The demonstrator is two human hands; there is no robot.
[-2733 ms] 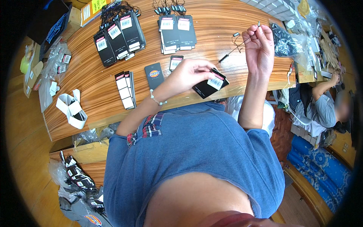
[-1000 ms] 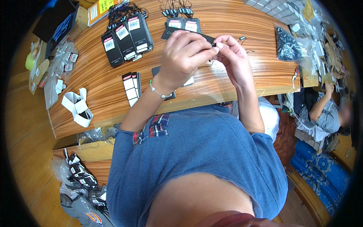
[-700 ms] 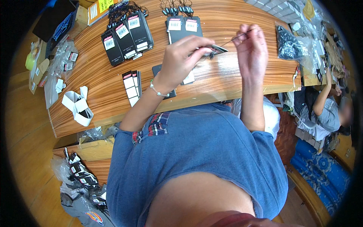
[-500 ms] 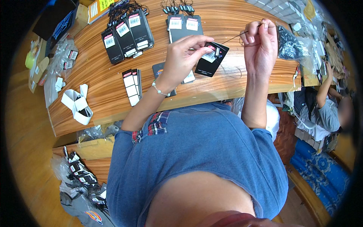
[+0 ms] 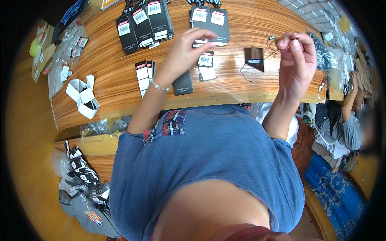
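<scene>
My left hand [image 5: 185, 54] is over the table with nothing in it, thumb and fingers apart. Below its fingers lies a small stack of tags with a white barcode label [image 5: 206, 59], and a black tag [image 5: 183, 83] lies near my wrist. My right hand [image 5: 296, 60] is closed in a pinch at the right, with a thin black cord [image 5: 273, 51] beside its fingertips. Left of that hand is a dark hang tag [image 5: 254, 62], tilted and apart from my left hand. Whether it hangs or touches the table I cannot tell.
Stacks of black labelled tags [image 5: 138, 30] and grey-backed tags [image 5: 217, 30] stand at the back. Sticker strips [image 5: 142, 76] and a white ribbon loop [image 5: 82, 96] lie left. A bag of black cords [image 5: 321, 52] sits right. A co-worker [image 5: 350, 128] is at far right.
My left hand has let go of the black hang tag and moved slightly left. The tag is now farther right and turned. My right hand has moved right and down in the picture; the view has shifted.
</scene>
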